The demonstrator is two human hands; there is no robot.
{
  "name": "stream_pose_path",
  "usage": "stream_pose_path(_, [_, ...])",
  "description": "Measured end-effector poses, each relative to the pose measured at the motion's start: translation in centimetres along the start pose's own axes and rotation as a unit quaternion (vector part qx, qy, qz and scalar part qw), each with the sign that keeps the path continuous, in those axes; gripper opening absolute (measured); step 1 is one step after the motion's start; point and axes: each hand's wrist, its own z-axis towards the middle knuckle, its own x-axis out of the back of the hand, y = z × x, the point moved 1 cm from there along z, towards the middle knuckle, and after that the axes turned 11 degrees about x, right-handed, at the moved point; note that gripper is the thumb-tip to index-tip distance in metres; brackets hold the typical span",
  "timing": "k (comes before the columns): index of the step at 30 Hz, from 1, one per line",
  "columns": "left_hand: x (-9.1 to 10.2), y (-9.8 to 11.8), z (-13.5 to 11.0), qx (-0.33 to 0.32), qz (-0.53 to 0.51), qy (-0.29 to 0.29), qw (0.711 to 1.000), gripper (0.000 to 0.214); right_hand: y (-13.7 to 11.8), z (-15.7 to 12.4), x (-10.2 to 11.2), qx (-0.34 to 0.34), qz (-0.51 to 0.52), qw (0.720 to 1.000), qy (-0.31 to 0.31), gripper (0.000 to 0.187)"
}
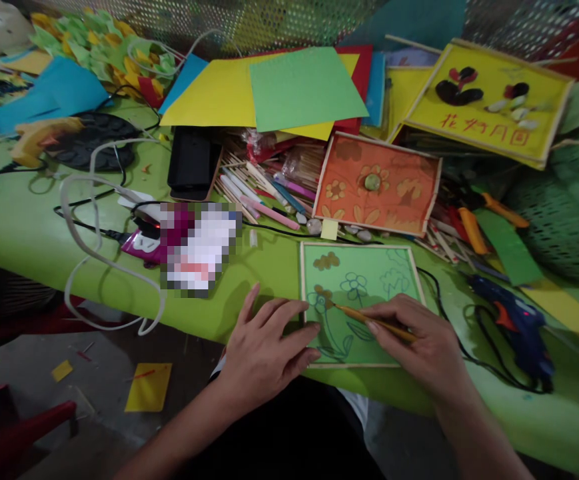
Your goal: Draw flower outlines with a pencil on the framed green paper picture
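A green framed picture (369, 280) with drawn flowers lies at the near edge of the green table (24, 220). My left hand (264, 347) rests flat, fingers spread, against the picture's left edge and holds it down. My right hand (419, 340) is closed on a thin paintbrush (369, 319). The brush tip touches a brown flower at the picture's left side.
An orange framed flower picture (376, 183) lies behind the green one, and a yellow one (489, 100) at the back right. Coloured paper sheets (279, 90), sticks and pens (264, 190), a blue glue gun (514, 323), cables (94, 220) and a green basket (564, 213) crowd the table.
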Motion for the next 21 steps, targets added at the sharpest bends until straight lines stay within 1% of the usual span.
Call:
stream_pose_path(4, [0.0, 0.0, -0.1, -0.001, 0.003, -0.004, 1.000, 0.023, 0.0, 0.0, 0.0, 0.009, 0.001, 1.000, -0.008, 0.009])
stream_pose_path(7, [0.0, 0.0, -0.1, 0.001, 0.005, -0.005, 1.000, 0.022, 0.1, -0.2, -0.1, -0.002, 0.004, 1.000, -0.001, 0.009])
stream_pose_path(14, [-0.1, 0.0, -0.1, 0.000, -0.002, 0.003, 1.000, 0.024, 0.9, -0.8, -0.2, -0.073, 0.064, 0.992, 0.077, 0.012])
stream_pose_path(16, [-0.1, 0.0, -0.1, -0.003, 0.001, 0.004, 1.000, 0.024, 0.9, -0.7, -0.2, -0.089, 0.081, 0.989, 0.089, 0.013])
stream_pose_path(18, [-0.2, -0.1, -0.2, -0.009, 0.001, 0.016, 1.000, 0.024, 0.8, -0.3, -0.2, -0.102, 0.093, 0.987, 0.083, 0.014])
stream_pose_path(21, [-0.2, -0.3, -0.4, -0.023, -0.014, 0.048, 0.998, 0.024, 0.5, 0.6, -0.3, -0.127, 0.106, 0.985, 0.048, 0.017])
